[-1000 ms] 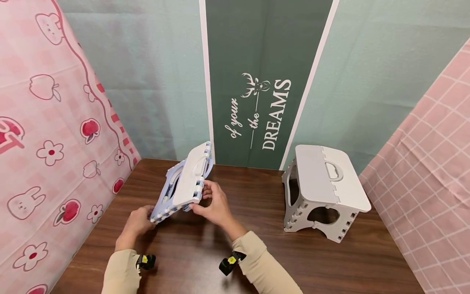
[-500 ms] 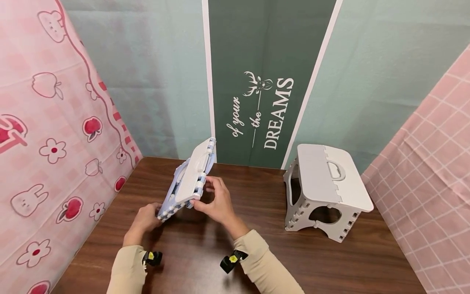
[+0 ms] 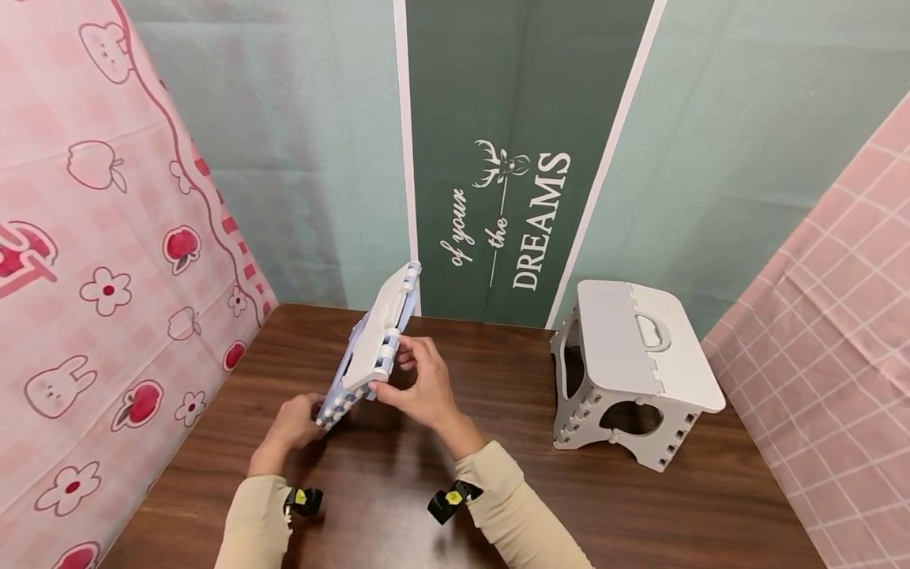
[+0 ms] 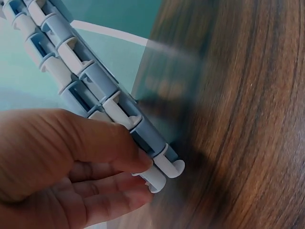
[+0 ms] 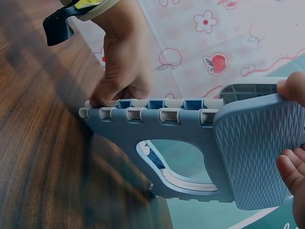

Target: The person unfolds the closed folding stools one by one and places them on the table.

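Observation:
A blue and white folding stool (image 3: 370, 340) stands tilted and nearly folded flat in the head view, its white seat half facing up toward me. My left hand (image 3: 295, 423) pinches the near lower end of its legs. In the left wrist view the thumb of the left hand (image 4: 62, 157) lies across the row of blue and white hinge knuckles (image 4: 116, 109). My right hand (image 3: 424, 387) holds the near right edge of the seat. In the right wrist view, its thumb and fingers are around the textured blue seat half (image 5: 259, 152), beside the leg panel with its oval cutout.
A grey and white folding stool (image 3: 618, 340) stands unfolded on the right of the brown wooden table (image 3: 490, 411). Green cloth (image 3: 298, 158) hangs behind the table. Pink printed cloth (image 3: 142, 316) borders the left side and pink checked cloth (image 3: 839, 316) the right.
My left hand has moved right, bringing the stool's legs in closer to its seat. The stool looks narrower and steeper. My right hand keeps its hold on the seat edge.

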Available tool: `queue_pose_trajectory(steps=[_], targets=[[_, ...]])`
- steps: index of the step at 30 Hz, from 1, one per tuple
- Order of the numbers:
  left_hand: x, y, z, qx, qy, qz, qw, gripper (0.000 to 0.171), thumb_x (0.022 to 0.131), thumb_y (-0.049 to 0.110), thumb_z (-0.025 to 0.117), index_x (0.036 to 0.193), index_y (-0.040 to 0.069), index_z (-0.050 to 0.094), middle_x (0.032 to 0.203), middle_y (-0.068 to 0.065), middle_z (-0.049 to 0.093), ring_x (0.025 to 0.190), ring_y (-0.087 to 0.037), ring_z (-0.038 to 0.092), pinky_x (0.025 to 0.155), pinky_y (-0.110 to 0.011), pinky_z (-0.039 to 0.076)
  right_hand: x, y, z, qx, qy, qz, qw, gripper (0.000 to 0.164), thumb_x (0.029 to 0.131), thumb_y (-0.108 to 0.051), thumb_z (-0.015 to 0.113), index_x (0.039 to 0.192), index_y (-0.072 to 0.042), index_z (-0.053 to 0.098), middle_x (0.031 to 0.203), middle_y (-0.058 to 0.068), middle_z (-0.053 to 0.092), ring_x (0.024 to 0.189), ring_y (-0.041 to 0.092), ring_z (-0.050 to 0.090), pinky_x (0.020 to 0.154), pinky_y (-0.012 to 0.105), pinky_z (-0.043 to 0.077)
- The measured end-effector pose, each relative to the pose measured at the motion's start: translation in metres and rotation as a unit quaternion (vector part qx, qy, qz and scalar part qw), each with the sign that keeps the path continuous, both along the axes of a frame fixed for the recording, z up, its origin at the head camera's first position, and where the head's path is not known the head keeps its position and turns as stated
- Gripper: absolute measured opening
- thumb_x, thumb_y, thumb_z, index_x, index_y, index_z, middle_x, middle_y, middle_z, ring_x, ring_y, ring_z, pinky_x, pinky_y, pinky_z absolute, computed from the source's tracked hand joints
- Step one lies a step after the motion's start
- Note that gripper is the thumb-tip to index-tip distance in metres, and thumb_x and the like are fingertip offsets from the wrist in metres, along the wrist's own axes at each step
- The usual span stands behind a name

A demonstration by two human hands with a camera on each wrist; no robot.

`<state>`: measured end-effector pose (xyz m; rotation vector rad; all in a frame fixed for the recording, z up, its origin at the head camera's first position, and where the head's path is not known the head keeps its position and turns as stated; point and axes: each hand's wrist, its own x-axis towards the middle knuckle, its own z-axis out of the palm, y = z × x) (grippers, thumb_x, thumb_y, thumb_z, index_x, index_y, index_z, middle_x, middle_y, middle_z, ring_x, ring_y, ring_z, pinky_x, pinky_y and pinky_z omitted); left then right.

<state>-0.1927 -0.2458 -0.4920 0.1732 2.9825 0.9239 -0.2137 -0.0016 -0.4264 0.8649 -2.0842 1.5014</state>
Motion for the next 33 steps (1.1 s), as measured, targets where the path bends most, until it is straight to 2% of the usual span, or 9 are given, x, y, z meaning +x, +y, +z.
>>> queue_pose_trajectory(steps=[7, 14, 22, 29, 33], targets=[[-0.002, 0.007, -0.004, 0.007, -0.003, -0.006, 1.0000, 0.048, 0.054, -0.004, 0.072, 0.102, -0.007, 0.062, 0.080, -0.010, 0.065, 0.074, -0.026, 0.058, 0.068, -0.041, 0.046, -0.004, 0.000, 0.004, 0.011, 0.031, -0.008, 0.999, 0.066, 0.061, -0.020, 0.083, 0.116, 0.003, 0.054, 0.103, 0.013, 0.052, 0.086, 0.025, 0.056, 0.074, 0.030, 0.049], [-0.005, 0.013, -0.005, 0.024, -0.009, -0.010, 0.9996, 0.051, 0.053, -0.005, 0.071, 0.103, -0.009, 0.061, 0.082, -0.012, 0.066, 0.077, -0.027, 0.060, 0.070, -0.040, 0.047, -0.008, 0.002, 0.011, 0.024, 0.036, -0.011, 0.999, 0.064, 0.062, -0.020, 0.081, 0.114, 0.004, 0.054, 0.103, 0.016, 0.052, 0.088, 0.021, 0.055, 0.075, 0.028, 0.048], [-0.008, 0.021, -0.004, 0.062, -0.029, -0.006, 0.9976, 0.051, 0.053, -0.009, 0.071, 0.103, -0.010, 0.061, 0.083, -0.011, 0.066, 0.077, -0.023, 0.062, 0.068, -0.035, 0.048, -0.011, 0.001, 0.020, 0.037, 0.046, -0.007, 0.998, 0.063, 0.063, -0.019, 0.081, 0.115, 0.005, 0.054, 0.104, 0.017, 0.051, 0.086, 0.028, 0.057, 0.076, 0.026, 0.048], [-0.013, 0.026, -0.007, 0.090, -0.044, -0.005, 0.9950, 0.050, 0.055, -0.011, 0.069, 0.105, -0.011, 0.060, 0.082, -0.009, 0.065, 0.075, -0.021, 0.061, 0.065, -0.032, 0.049, -0.014, 0.001, 0.025, 0.040, 0.051, -0.002, 0.998, 0.064, 0.063, -0.019, 0.081, 0.115, 0.006, 0.053, 0.103, 0.018, 0.050, 0.085, 0.029, 0.056, 0.074, 0.036, 0.050], [-0.015, 0.028, -0.008, 0.085, -0.043, -0.009, 0.9954, 0.050, 0.055, -0.011, 0.068, 0.104, -0.012, 0.060, 0.082, -0.009, 0.064, 0.075, -0.021, 0.060, 0.065, -0.033, 0.049, -0.015, 0.002, 0.029, 0.060, 0.044, -0.008, 0.997, 0.064, 0.063, -0.020, 0.080, 0.115, 0.005, 0.052, 0.102, 0.016, 0.050, 0.085, 0.023, 0.055, 0.076, 0.028, 0.049]])
